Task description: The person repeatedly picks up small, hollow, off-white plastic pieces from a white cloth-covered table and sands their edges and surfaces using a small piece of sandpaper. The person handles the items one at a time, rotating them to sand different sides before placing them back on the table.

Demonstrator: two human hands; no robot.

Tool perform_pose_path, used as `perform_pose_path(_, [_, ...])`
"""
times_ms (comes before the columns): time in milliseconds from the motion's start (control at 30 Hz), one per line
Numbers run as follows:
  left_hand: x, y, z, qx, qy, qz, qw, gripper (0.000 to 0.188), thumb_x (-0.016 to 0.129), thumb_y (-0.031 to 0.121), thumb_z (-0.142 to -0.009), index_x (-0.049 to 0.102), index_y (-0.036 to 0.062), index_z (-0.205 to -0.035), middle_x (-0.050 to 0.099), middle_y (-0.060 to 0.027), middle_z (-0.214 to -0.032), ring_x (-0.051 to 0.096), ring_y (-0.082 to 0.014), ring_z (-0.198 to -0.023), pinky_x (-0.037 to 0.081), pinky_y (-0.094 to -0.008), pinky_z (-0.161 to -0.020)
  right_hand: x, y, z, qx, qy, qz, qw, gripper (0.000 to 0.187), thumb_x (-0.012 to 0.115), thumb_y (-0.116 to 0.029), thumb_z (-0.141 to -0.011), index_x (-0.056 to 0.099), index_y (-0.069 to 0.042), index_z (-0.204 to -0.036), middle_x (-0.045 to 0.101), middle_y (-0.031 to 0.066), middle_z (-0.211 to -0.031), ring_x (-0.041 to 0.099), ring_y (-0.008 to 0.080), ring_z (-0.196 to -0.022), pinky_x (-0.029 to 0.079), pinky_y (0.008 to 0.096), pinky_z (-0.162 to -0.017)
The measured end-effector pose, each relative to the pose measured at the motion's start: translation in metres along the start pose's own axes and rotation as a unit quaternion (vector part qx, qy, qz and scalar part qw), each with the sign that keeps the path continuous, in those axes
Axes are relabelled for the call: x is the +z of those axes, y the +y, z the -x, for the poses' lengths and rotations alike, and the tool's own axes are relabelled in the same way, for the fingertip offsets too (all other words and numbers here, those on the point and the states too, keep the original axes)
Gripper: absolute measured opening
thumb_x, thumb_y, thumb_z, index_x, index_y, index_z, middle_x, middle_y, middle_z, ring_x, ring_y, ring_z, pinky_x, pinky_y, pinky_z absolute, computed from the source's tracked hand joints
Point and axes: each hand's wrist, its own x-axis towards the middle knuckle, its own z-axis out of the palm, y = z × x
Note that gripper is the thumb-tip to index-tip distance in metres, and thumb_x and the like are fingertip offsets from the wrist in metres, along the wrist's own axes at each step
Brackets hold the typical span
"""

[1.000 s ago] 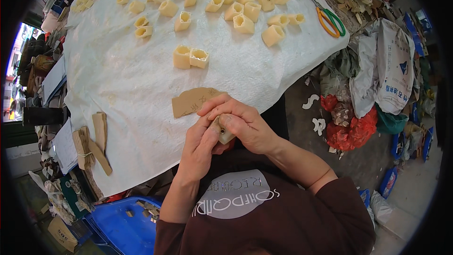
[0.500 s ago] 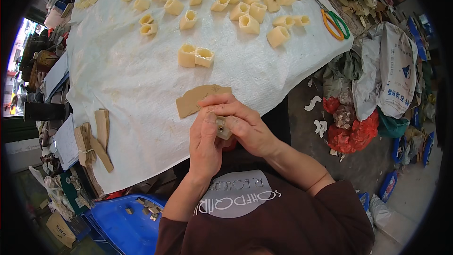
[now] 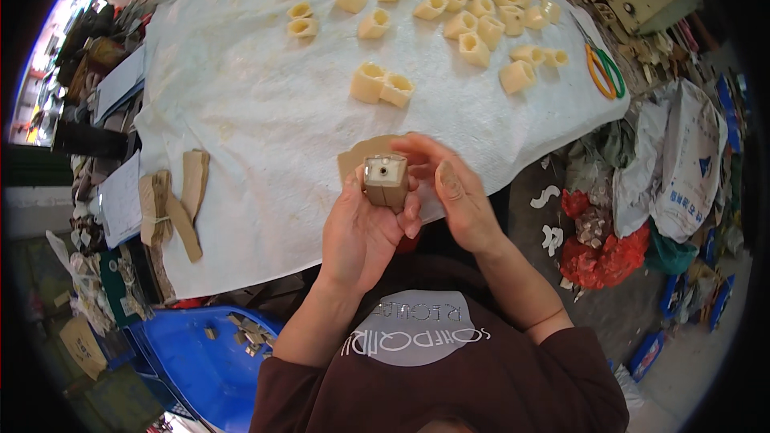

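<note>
My left hand (image 3: 359,232) grips a small box-shaped block (image 3: 385,189) with its fingers and thumb. The block has a pale end face with a dark round hole in it, and its sides are brownish. Just right of the block is my right hand (image 3: 461,200), its fingers apart, the fingertips partly hidden behind the block. Beneath and beyond the hands lies a curved brown sheet (image 3: 351,162), partly covered by them. Farther off, two cream-coloured hollow pieces (image 3: 367,82) stand against each other on the white cloth (image 3: 257,112).
Many more cream hollow pieces (image 3: 473,49) are spread over the far cloth. Scissors (image 3: 603,72) with orange and green handles lie at the right edge. Brown strips (image 3: 183,228) rest on the left. A blue tub (image 3: 216,369) stands lower left; red bags (image 3: 609,252) sit on the right.
Both hands were closed together around the block; now the right hand has opened and moved off to the right. The left holds the block with its holed end in plain sight. The view has shifted.
</note>
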Motion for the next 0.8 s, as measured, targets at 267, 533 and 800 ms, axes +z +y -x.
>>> perform_pose_path(267, [-0.072, 0.041, 0.075, 0.411, 0.329, -0.35, 0.775, 0.031, 0.039, 0.019, -0.092, 0.041, 0.0012, -0.117, 0.052, -0.0076, -0.09, 0.051, -0.0126, -0.069, 0.043, -0.0236, -0.056, -0.012, -0.004, -0.019, -0.156, -0.076, 0.359, 0.917, 0.017, 0.066, -0.001, -0.07, 0.056, -0.001, -0.084, 0.055, 0.008, -0.099, 0.051, 0.0256, -0.088, 0.043, 0.0342, -0.077])
perform_pose_path(533, [-0.225, 0.041, 0.222, 0.301, 0.622, -0.627, 0.361, 0.031, 0.046, 0.014, -0.087, 0.045, -0.0024, -0.112, 0.048, -0.0165, -0.104, 0.046, -0.0258, -0.096, 0.037, -0.0352, -0.085, 0.004, 0.009, -0.04, -0.214, -0.131, 0.477, 0.842, 0.023, 0.071, -0.01, -0.063, 0.057, -0.002, -0.08, 0.054, 0.0067, -0.097, 0.047, 0.0253, -0.093, 0.04, 0.0353, -0.079])
perform_pose_path(800, [-0.24, 0.012, 0.239, -0.048, 0.728, -0.616, 0.296, 0.046, 0.053, 0.025, -0.08, 0.047, 0.0005, -0.119, 0.048, -0.0171, -0.113, 0.039, -0.0313, -0.109, 0.03, -0.0411, -0.093, -0.004, 0.009, -0.049, -0.199, -0.212, 0.509, 0.81, 0.019, 0.067, -0.015, -0.067, 0.06, -0.003, -0.078, 0.054, 0.0073, -0.092, 0.048, 0.0243, -0.089, 0.041, 0.0341, -0.077])
